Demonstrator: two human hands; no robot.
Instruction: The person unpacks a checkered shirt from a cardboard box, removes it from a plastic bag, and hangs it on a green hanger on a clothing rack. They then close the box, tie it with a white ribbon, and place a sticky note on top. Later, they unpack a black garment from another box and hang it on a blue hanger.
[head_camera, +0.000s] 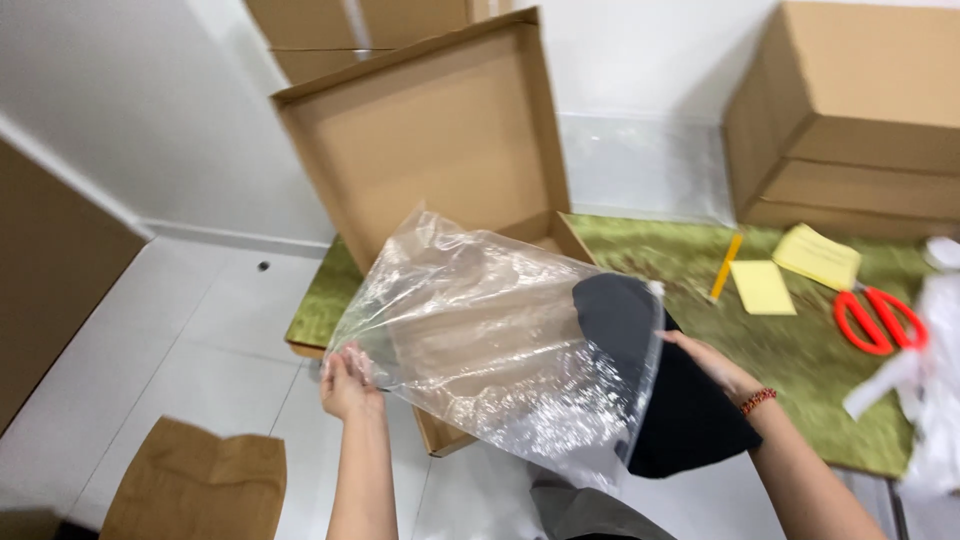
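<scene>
Head view: left hand (349, 385) pinches clear plastic bag (480, 340) at its 8 o'clock corner. Right hand (712, 366) grips black cloth (660, 390), half inside the bag mouth. Open cardboard box (440, 130) stands behind at 12 o'clock; red scissors (880, 318) and yellow notes (790, 270) lie at 3 o'clock on green mat (690, 260).

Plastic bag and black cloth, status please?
Left hand grips clear plastic bag. Right hand holds black cloth, partly inside bag. Nothing blocking.
</scene>
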